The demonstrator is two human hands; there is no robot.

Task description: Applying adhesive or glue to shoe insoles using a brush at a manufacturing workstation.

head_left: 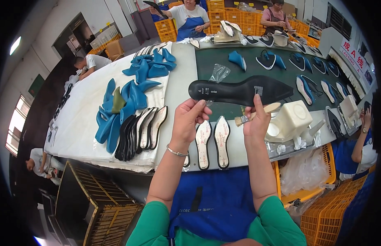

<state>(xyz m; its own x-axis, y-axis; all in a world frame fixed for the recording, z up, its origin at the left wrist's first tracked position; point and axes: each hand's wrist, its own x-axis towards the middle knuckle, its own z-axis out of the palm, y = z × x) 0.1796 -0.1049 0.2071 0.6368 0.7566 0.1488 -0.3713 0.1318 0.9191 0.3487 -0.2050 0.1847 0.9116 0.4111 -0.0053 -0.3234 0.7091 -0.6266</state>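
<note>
A black pointed shoe sole [235,89], its underside facing up, is held out flat in front of me over the table edge of the green belt. My left hand [191,118] pinches its rounded heel end between thumb and fingers. My right hand [257,119] is closed around a brush [271,108] with a wooden handle and pale bristles, and its thumb presses on the sole near the toe part. Below the sole, white insoles with black rims [221,141] lie upright side by side on the table edge. A cream plastic container [295,115] stands right of my right hand.
Blue shoe uppers [133,98] and a row of black-edged insoles [147,127] cover the white table at left. On the green belt [256,69] sit more uppers and soles. A yellow crate [332,164] holds clear plastic bags. Other people work across the belt and at right.
</note>
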